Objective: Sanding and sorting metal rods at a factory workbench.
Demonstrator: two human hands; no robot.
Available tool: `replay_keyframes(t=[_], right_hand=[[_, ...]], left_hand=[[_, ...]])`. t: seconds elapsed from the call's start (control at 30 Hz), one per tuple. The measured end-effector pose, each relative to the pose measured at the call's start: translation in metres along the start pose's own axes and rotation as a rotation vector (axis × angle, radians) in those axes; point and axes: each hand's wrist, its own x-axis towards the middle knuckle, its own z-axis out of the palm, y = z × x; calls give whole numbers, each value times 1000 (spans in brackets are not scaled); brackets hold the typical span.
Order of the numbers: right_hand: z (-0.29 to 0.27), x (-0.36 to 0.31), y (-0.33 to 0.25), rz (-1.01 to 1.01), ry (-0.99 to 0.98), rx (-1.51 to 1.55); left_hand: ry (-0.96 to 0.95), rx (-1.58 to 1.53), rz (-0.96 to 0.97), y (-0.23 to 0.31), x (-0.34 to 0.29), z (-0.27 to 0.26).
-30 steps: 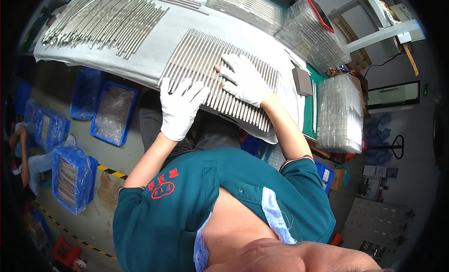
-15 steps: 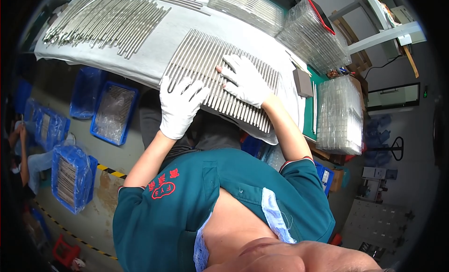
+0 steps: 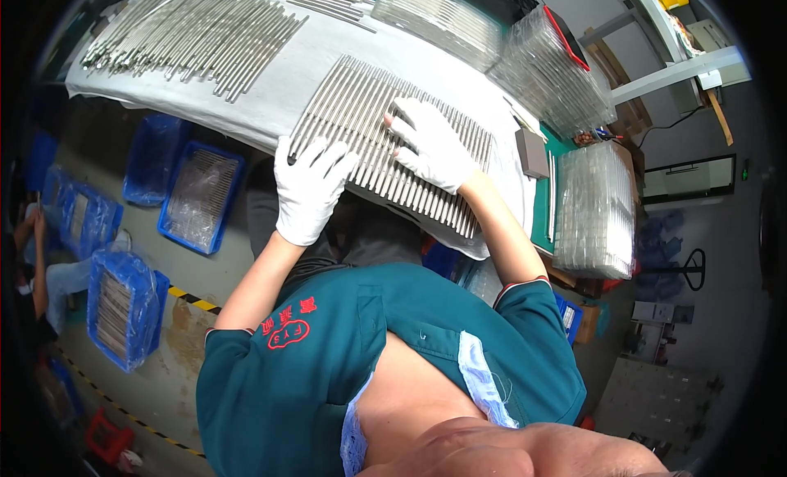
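- Metal rods point(image 3: 361, 116) lie side by side in a neat row on the white cloth point(image 3: 270, 92) over the counter.
- Left hand point(image 3: 309, 188), in a white glove, is spread flat on the row's near edge, gripping nothing.
- Right hand point(image 3: 430, 143), gloved too, lies open on the rods.
- Clear plastic trays point(image 3: 594, 211) are stacked at 3 o'clock.
- Blue bins point(image 3: 197, 197) sit on the floor at 9 o'clock.

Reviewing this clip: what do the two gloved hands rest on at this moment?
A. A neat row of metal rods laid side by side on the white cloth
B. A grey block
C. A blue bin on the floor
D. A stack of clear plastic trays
A: the left hand and right hand both lie flat on the row of metal rods, fingers spread.
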Motion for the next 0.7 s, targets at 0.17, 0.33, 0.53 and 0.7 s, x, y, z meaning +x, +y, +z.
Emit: replay_keyframes(t=[0.17,0.33,0.53,0.7], right_hand=[[9,19,-4,-65,-27,-54],[16,22,-4,-78,-48,-93],[16,21,-2,-80,-58,-71],[15,22,-4,-61,-88,-48]], left_hand=[[-6,22,9,-3,-2,1],[-13,29,-20,-3,-3,2],[-13,45,-47,-6,-4,4],[-21,36,-39,-7,-7,2]])
